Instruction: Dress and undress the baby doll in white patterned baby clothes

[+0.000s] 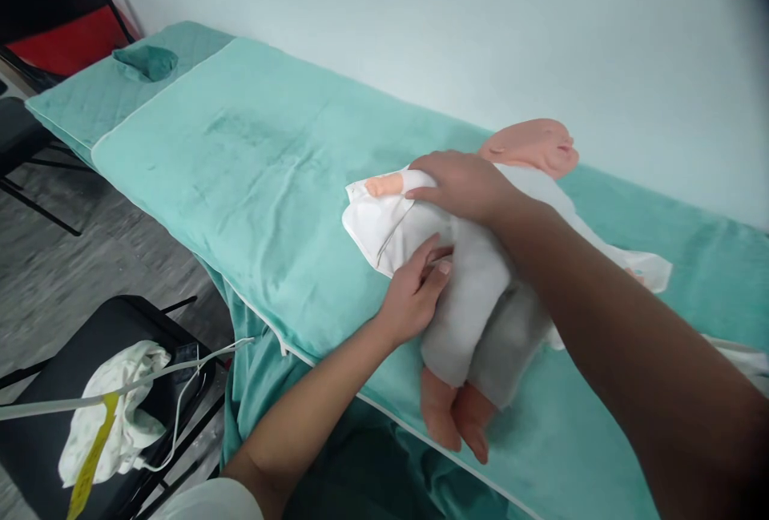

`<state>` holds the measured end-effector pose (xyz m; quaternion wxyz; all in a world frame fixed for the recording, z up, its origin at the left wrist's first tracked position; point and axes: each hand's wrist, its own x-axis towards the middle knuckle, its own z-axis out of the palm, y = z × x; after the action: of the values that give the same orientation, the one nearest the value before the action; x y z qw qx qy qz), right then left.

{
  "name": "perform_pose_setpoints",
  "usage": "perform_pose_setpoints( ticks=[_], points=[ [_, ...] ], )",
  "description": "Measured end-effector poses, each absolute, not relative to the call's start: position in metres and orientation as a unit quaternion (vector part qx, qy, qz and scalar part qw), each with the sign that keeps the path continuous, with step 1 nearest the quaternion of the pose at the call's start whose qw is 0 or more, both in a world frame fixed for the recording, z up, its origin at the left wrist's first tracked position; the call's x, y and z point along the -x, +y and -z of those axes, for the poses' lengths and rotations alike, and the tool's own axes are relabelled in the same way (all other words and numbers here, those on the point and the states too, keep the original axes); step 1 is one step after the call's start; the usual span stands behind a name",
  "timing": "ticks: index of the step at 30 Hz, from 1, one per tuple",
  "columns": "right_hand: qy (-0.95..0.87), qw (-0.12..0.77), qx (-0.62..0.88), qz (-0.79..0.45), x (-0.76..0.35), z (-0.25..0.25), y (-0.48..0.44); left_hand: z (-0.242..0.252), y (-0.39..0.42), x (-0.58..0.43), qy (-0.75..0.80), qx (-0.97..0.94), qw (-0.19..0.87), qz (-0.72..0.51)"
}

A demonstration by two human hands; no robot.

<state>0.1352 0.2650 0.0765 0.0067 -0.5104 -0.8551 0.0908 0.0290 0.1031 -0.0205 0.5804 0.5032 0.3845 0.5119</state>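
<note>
A baby doll [532, 143] in a white top and grey trousers [474, 320] lies on the bed, its head toward the wall and its bare feet toward the front edge. My right hand [465, 183] lies over the doll's sleeved arm [384, 185], fingers above and thumb below. The white top [376, 227] spreads out flat beneath that arm. At the waist, my left hand [414, 296] has its thumb and curled fingers on the edge of the trousers. The tips of some left fingers are hidden in the cloth.
The bed has a green cover [240, 167] and a face hole [147, 62] at its far-left end. A black chair [36, 456] at lower left holds a white patterned cloth [111, 416]. A pale cable with a yellow tag [93, 464] crosses above it. Behind the bed rises a wall [420, 23].
</note>
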Motion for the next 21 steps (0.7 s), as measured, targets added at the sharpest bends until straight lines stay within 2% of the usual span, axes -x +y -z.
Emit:
perform_pose_setpoints(
  ticks=[2,5,7,9,14,21],
  points=[
    [-0.849,0.038,0.518,-0.095,-0.153,-0.079,0.259,0.022,0.107,-0.029,0.390,-0.509,0.521,-0.563],
    [-0.841,0.043,0.533,-0.088,-0.173,-0.080,0.251,0.018,0.133,-0.014,0.456,-0.569,0.350,-0.587],
    [-0.832,0.039,0.547,-0.081,-0.180,-0.080,0.245,0.013,0.161,0.003,0.528,-0.614,0.225,-0.542],
    [-0.828,0.039,0.555,-0.071,-0.182,-0.079,0.241,0.010,0.189,0.017,0.612,-0.620,0.145,-0.469],
    [-0.836,0.014,0.548,-0.014,-0.174,-0.069,0.239,0.009,0.221,0.026,0.691,-0.654,0.104,-0.290],
    [-0.828,-0.011,0.560,0.022,-0.169,-0.062,0.241,0.005,0.210,0.022,0.704,-0.653,0.070,-0.269]
  ],
)
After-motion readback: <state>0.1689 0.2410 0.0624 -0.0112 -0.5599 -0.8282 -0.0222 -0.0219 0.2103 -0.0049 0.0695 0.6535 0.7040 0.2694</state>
